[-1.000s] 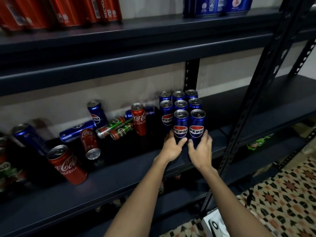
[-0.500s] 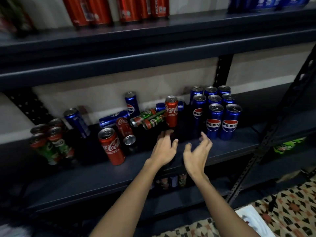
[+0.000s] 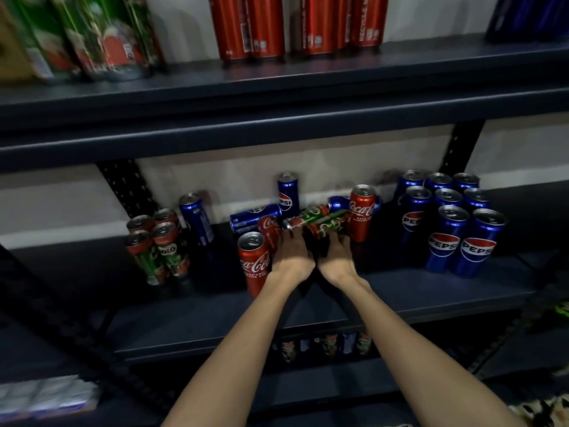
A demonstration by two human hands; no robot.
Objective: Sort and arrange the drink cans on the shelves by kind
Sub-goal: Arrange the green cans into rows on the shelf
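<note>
Hands reach 2 toppled green Milo cans.

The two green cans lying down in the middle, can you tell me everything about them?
The two green cans lie on their sides, side by side, on the dark middle shelf, silver ends toward the front left. They look like shiny metal, green with red patches. The left hand and right hand reach onto their near ends, fingers over them; a firm grip is not clear. An upright red Coca-Cola can stands against their far right.
</note>
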